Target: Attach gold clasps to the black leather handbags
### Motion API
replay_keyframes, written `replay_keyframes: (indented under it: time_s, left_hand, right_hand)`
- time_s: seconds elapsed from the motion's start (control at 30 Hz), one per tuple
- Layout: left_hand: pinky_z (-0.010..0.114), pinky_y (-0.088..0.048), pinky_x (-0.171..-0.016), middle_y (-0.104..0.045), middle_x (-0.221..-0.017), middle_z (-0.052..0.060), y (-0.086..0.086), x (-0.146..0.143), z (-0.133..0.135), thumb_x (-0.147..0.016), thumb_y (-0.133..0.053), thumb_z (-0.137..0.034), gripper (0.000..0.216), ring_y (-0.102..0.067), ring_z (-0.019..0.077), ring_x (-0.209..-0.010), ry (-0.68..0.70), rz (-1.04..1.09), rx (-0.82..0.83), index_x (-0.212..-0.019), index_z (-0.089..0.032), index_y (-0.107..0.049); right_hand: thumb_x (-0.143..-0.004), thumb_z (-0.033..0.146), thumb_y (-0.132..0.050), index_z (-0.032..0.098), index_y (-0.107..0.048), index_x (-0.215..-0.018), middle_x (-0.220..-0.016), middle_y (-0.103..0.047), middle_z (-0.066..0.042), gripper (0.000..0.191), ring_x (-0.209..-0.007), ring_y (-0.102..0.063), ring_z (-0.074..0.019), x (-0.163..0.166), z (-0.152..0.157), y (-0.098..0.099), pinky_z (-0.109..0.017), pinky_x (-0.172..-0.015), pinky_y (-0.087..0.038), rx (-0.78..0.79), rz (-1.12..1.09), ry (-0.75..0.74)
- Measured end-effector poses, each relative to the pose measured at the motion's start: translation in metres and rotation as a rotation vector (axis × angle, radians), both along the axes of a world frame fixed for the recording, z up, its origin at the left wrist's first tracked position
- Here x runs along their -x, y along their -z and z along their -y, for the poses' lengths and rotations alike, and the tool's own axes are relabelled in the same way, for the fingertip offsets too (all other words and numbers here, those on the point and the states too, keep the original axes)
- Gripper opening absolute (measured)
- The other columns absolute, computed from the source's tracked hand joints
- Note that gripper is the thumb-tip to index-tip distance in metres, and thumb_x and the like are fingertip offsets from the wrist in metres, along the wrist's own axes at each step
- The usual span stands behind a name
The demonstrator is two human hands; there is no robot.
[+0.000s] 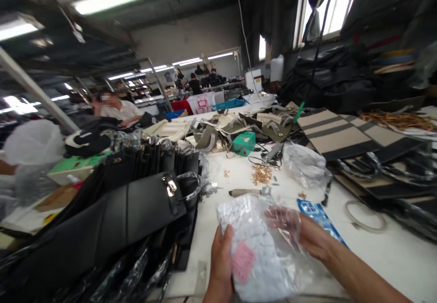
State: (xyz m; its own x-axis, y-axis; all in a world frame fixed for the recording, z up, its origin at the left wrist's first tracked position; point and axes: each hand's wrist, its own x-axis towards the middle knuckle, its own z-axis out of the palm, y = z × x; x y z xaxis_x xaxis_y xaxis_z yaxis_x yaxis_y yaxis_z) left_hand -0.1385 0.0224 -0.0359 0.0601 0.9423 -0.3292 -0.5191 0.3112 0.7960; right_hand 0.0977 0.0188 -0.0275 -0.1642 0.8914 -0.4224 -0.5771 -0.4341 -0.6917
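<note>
A clear plastic bag [254, 243] stuffed with small white parts and a pink label sits at the near edge of the white worktable [382, 253]. My left hand [220, 266] grips the bag's left side, thumb up along it. My right hand [297, 232] is reaching into the bag's open top; its fingers show blurred through the plastic. Just beyond lie a blue printed packet [319, 218], a knife-like tool with a pale handle [246, 192] and a heap of small gold metal fittings [261, 174].
Black leather handbags [136, 202] in plastic wrap stand in a row on the left. A green box [244, 143], a crumpled clear bag [305, 164], beige and black panels [344, 134] and straps fill the far table. A seated person [118, 108] and others work at the back.
</note>
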Motion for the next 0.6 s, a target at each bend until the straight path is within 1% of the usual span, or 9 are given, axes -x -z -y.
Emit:
replay_keyframes:
  time_s: [0.03, 0.07, 0.13, 0.2, 0.23, 0.33, 0.43, 0.53, 0.6]
  left_hand:
    - [0.041, -0.053, -0.093, -0.074, -0.113, 0.014, 0.002, 0.001, -0.001, -0.079, -0.074, -0.048, 0.061, -0.070, 0.0303, -0.101, 0.008, 0.008, -0.020, -0.130, -0.018, -0.060]
    - [0.043, -0.052, -0.093, -0.074, -0.112, 0.015, 0.005, 0.001, -0.002, -0.076, -0.076, -0.050, 0.062, -0.070, 0.0323, -0.102, 0.025, 0.013, -0.045, -0.127, -0.016, -0.062]
    - [0.045, -0.051, -0.093, -0.075, -0.107, 0.017, 0.012, 0.002, -0.005, -0.071, -0.079, -0.053, 0.063, -0.069, 0.0346, -0.102, 0.006, -0.011, -0.111, -0.119, -0.014, -0.066]
    - [0.045, -0.051, -0.091, -0.075, -0.101, 0.017, 0.017, 0.002, -0.007, -0.066, -0.081, -0.056, 0.064, -0.070, 0.0349, -0.096, -0.007, -0.041, -0.155, -0.112, -0.014, -0.068]
    - [0.045, -0.052, -0.089, -0.075, -0.099, 0.016, 0.020, 0.002, -0.008, -0.065, -0.081, -0.057, 0.065, -0.070, 0.0344, -0.093, 0.005, -0.048, -0.162, -0.111, -0.014, -0.069]
    - [0.041, -0.053, -0.082, -0.075, -0.092, 0.014, 0.027, 0.002, -0.009, -0.063, -0.080, -0.062, 0.068, -0.071, 0.0313, -0.084, 0.050, -0.069, -0.158, -0.110, -0.015, -0.068]
    - [0.036, -0.051, -0.077, -0.074, -0.089, 0.011, 0.036, 0.000, -0.012, -0.061, -0.080, -0.063, 0.068, -0.069, 0.0275, -0.079, 0.064, -0.132, -0.159, -0.107, -0.015, -0.068]
    - [0.031, -0.048, -0.070, -0.072, -0.087, 0.008, 0.044, 0.000, -0.015, -0.062, -0.078, -0.066, 0.066, -0.065, 0.0228, -0.074, 0.083, -0.183, -0.183, -0.103, -0.016, -0.067]
    - [0.029, -0.046, -0.068, -0.071, -0.082, 0.005, 0.042, 0.003, -0.017, -0.063, -0.076, -0.068, 0.063, -0.061, 0.0202, -0.071, 0.113, -0.235, -0.196, -0.099, -0.017, -0.067]
  right_hand:
    - [-0.077, 0.035, -0.078, 0.019, -0.072, -0.107, -0.120, -0.072, -0.011, 0.035, -0.091, -0.072, -0.0203, 0.004, -0.001, 0.004, -0.022, -0.058, -0.055, -0.024, 0.084, -0.041]
    - [-0.075, 0.040, -0.079, 0.019, -0.071, -0.112, -0.120, -0.072, -0.012, 0.043, -0.091, -0.072, -0.0220, 0.008, -0.003, 0.005, -0.024, -0.061, -0.056, -0.069, 0.170, -0.084]
    - [-0.074, 0.053, -0.076, 0.020, -0.072, -0.115, -0.120, -0.072, -0.013, 0.053, -0.100, -0.071, -0.0282, 0.016, -0.007, 0.005, -0.033, -0.075, -0.059, -0.213, 0.388, -0.114]
    - [-0.071, 0.061, -0.072, 0.023, -0.077, -0.106, -0.121, -0.072, -0.012, 0.052, -0.113, -0.066, -0.0342, 0.023, -0.011, 0.006, -0.042, -0.092, -0.056, -0.349, 0.576, -0.088]
    - [-0.071, 0.064, -0.070, 0.026, -0.079, -0.101, -0.122, -0.072, -0.011, 0.050, -0.117, -0.063, -0.0355, 0.024, -0.013, 0.009, -0.044, -0.098, -0.053, -0.410, 0.672, -0.058]
    - [-0.068, 0.062, -0.068, 0.029, -0.082, -0.090, -0.119, -0.074, -0.008, 0.042, -0.121, -0.061, -0.0369, 0.024, -0.018, 0.031, -0.046, -0.111, -0.042, -0.530, 0.912, 0.022]
    - [-0.072, 0.056, -0.061, 0.027, -0.083, -0.092, -0.119, -0.073, -0.009, 0.041, -0.121, -0.061, -0.0384, 0.020, -0.021, 0.060, -0.049, -0.113, -0.039, -0.579, 1.123, 0.071]
    - [-0.071, 0.051, -0.059, 0.029, -0.082, -0.098, -0.120, -0.073, -0.008, 0.042, -0.120, -0.061, -0.0378, 0.018, -0.024, 0.082, -0.046, -0.108, -0.045, -0.586, 1.259, 0.090]
    - [-0.069, 0.049, -0.063, 0.034, -0.081, -0.098, -0.117, -0.074, -0.005, 0.037, -0.120, -0.062, -0.0371, 0.018, -0.026, 0.092, -0.044, -0.106, -0.048, -0.585, 1.298, 0.101]
